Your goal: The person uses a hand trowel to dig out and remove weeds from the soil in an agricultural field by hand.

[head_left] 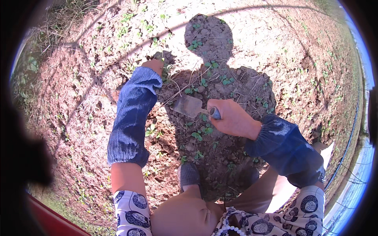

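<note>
My right hand [232,118] is wrapped round the handle of a hand trowel [188,106]. Its flat metal blade points left, over or against the shaded soil; whether it touches cannot be told. Farther out and to the left, my left hand [154,65] is held low at the ground with its fingers curled in. Green leaves and thin stems [166,72] show right beside those fingers, but what they grip is hidden. Small green seedlings [204,129] grow in the soil between my arms and beyond the trowel. Blue sleeve covers are on both forearms.
Cloddy brown soil [78,129] with dry stalks stretches all round. Taller grass [55,35] stands at the far left. A dark pipe or hose [350,133] runs along the right edge. My foot in a grey sock or shoe [189,175] rests on the soil close in.
</note>
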Demonstrator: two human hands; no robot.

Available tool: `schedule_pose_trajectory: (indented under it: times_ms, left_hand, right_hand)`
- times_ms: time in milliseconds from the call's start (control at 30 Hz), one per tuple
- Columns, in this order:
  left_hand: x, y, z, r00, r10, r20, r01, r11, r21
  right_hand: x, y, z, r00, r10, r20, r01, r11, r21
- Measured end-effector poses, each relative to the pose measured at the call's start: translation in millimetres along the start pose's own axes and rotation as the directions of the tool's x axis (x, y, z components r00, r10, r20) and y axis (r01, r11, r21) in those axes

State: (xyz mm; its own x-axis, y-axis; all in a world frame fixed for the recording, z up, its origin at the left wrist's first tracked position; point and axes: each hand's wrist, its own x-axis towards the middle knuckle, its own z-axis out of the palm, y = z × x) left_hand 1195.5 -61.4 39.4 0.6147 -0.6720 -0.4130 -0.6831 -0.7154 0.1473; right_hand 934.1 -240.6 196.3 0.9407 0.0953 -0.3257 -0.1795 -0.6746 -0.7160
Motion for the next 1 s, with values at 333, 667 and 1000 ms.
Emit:
schedule_pose_trajectory:
  times_ms: [333, 667, 1000]
  left_hand:
    - [-2, -19, 5, 0.983, -0.152, 0.099, 0.151, 0.988, 0.019]
    - [-34, -27, 8, 0.992, -0.129, -0.009, 0.129, 0.991, -0.016]
    - [-132, -105, -24, 0.958, -0.283, -0.044, 0.284, 0.959, 0.025]
  right_hand:
    - [14, -2, 5, 0.998, 0.032, 0.047, -0.033, 0.999, 0.03]
    - [19, -10, 15, 0.996, 0.043, 0.079, -0.051, 0.994, 0.101]
    - [24, -8, 21, 0.998, -0.037, 0.048, 0.034, 0.997, 0.064]
